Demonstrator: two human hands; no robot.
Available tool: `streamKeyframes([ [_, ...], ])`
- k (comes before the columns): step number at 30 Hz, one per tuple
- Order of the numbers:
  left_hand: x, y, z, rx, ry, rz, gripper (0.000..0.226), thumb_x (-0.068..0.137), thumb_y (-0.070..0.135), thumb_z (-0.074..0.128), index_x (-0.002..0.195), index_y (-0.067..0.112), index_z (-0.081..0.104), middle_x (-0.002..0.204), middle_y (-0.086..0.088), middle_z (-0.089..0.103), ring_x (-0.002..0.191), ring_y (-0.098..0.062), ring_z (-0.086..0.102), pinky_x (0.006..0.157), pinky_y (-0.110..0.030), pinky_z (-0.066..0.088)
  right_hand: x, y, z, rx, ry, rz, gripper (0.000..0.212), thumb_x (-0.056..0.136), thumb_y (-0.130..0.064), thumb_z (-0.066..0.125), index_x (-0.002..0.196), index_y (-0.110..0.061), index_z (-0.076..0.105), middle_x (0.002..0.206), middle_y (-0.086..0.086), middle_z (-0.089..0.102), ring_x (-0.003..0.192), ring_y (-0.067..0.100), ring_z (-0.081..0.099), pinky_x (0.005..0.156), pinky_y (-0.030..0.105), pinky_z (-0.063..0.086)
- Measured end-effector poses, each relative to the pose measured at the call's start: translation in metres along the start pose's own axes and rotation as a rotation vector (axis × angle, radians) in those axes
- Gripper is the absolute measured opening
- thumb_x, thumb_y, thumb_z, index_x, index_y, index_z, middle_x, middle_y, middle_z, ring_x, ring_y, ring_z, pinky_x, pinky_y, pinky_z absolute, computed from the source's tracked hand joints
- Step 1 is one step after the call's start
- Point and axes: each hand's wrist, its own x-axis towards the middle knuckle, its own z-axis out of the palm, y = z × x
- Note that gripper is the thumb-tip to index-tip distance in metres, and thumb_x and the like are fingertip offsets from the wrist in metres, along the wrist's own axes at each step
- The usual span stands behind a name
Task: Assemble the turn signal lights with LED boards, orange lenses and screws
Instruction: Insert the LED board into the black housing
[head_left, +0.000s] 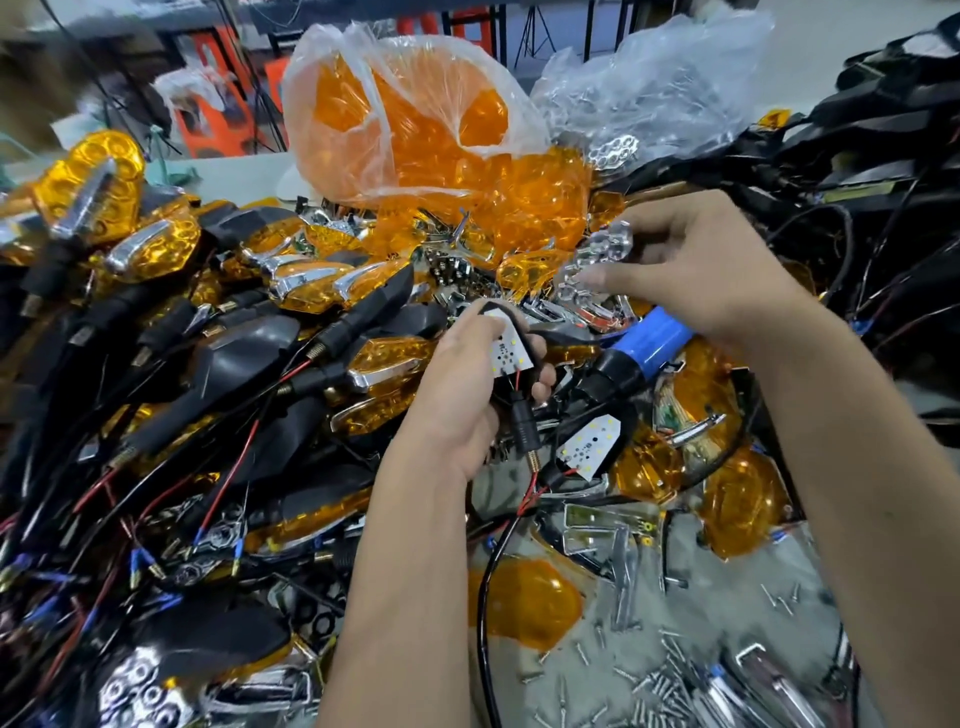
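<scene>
My left hand (462, 395) grips a black turn signal housing with a white LED board (506, 351) seated in it, its black stem and red and black wires hanging below. My right hand (711, 270) pinches a chrome reflector piece (597, 257) with round cups, held above and right of the board. A second white LED board (589, 444) lies on the pile below. Loose orange lenses (519, 597) and several silver screws (660, 686) lie on the grey table near me.
A plastic bag of orange lenses (415, 119) and a clear bag of chrome parts (649, 88) stand behind. Assembled signals and wires are heaped at left (156, 312). A blue-handled screwdriver (639, 348) lies under my right hand. Black housings are piled at right (883, 156).
</scene>
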Motion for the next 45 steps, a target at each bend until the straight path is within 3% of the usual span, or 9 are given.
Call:
streamKeyframes([
  [3, -0.001, 0.000, -0.002, -0.008, -0.011, 0.011, 0.029, 0.101, 0.013, 0.039, 0.086, 0.015, 0.064, 0.083, -0.013, 0.063, 0.066, -0.028, 0.060, 0.056, -0.033, 0.051, -0.009, -0.006, 0.013, 0.172, -0.143, -0.042, 0.059, 0.088, -0.038, 0.079, 0.096, 0.016, 0.058, 0.079, 0.036, 0.048, 0.065, 0.032, 0.040, 0.061, 0.039, 0.035],
  [6, 0.001, 0.000, -0.004, -0.027, -0.011, 0.013, 0.028, 0.104, 0.015, 0.040, 0.099, 0.013, 0.067, 0.104, -0.020, 0.061, 0.084, -0.030, 0.061, 0.072, -0.041, 0.055, -0.014, -0.013, 0.030, 0.169, -0.244, -0.019, 0.010, 0.095, -0.024, 0.075, 0.093, -0.015, 0.070, 0.070, 0.025, 0.049, 0.060, 0.038, 0.034, 0.053, 0.039, 0.031],
  [9, 0.001, 0.001, -0.006, -0.080, -0.041, -0.023, 0.032, 0.108, 0.019, 0.040, 0.123, 0.004, 0.064, 0.118, -0.025, 0.066, 0.107, -0.035, 0.062, 0.101, -0.053, 0.052, -0.015, -0.018, 0.040, 0.108, -0.254, -0.062, 0.026, 0.091, -0.021, 0.079, 0.112, -0.021, 0.064, 0.078, 0.039, 0.058, 0.058, 0.042, 0.045, 0.060, 0.043, 0.039],
  [14, 0.000, 0.003, -0.006, -0.164, -0.015, -0.044, 0.037, 0.113, 0.025, 0.039, 0.135, 0.007, 0.061, 0.130, -0.025, 0.068, 0.124, -0.036, 0.065, 0.108, -0.055, 0.050, -0.018, -0.022, 0.050, 0.088, -0.237, -0.160, 0.034, 0.091, -0.018, 0.080, 0.121, -0.022, 0.065, 0.061, 0.022, 0.054, 0.050, 0.034, 0.040, 0.050, 0.035, 0.035],
  [23, 0.001, 0.004, -0.004, -0.249, -0.015, -0.117, 0.042, 0.114, 0.028, 0.037, 0.146, 0.006, 0.055, 0.138, -0.022, 0.064, 0.124, -0.034, 0.065, 0.102, -0.048, 0.056, -0.016, -0.012, 0.064, -0.028, -0.189, -0.177, 0.037, 0.086, -0.016, 0.085, 0.117, -0.029, 0.072, 0.080, -0.010, 0.060, 0.057, 0.014, 0.054, 0.059, 0.017, 0.046],
  [28, 0.003, 0.004, -0.005, -0.328, -0.018, -0.131, 0.043, 0.113, 0.023, 0.036, 0.143, 0.000, 0.055, 0.134, -0.022, 0.067, 0.112, -0.028, 0.070, 0.091, -0.037, 0.061, -0.016, -0.011, 0.065, -0.060, -0.159, -0.143, 0.034, 0.086, -0.018, 0.085, 0.116, -0.031, 0.073, 0.081, -0.001, 0.059, 0.057, 0.024, 0.056, 0.059, 0.032, 0.056],
  [32, 0.004, 0.002, -0.008, -0.370, -0.002, -0.130, 0.039, 0.112, 0.023, 0.038, 0.133, 0.001, 0.062, 0.115, -0.019, 0.074, 0.096, -0.027, 0.075, 0.073, -0.035, 0.062, -0.017, -0.012, 0.066, -0.074, -0.165, -0.152, 0.036, 0.085, -0.018, 0.085, 0.117, -0.030, 0.073, 0.093, 0.000, 0.054, 0.055, 0.010, 0.048, 0.061, 0.017, 0.044],
  [37, -0.003, 0.003, -0.004, -0.391, -0.042, -0.057, 0.039, 0.112, 0.024, 0.039, 0.119, 0.004, 0.072, 0.121, -0.019, 0.073, 0.107, -0.029, 0.073, 0.088, -0.040, 0.063, -0.017, -0.016, 0.065, -0.106, -0.175, -0.121, 0.040, 0.086, -0.027, 0.084, 0.120, -0.045, 0.071, 0.109, 0.004, 0.054, 0.092, 0.028, 0.054, 0.081, 0.031, 0.053],
  [45, -0.003, 0.007, 0.002, -0.509, -0.125, 0.092, 0.018, 0.105, 0.010, 0.041, 0.101, 0.008, 0.059, 0.131, -0.010, 0.071, 0.112, -0.031, 0.062, 0.091, -0.039, 0.057, -0.016, -0.016, 0.068, 0.099, -0.187, 0.045, 0.056, 0.089, -0.030, 0.083, 0.130, -0.033, 0.045, 0.097, 0.019, 0.071, 0.085, 0.052, 0.062, 0.085, 0.067, 0.053],
])
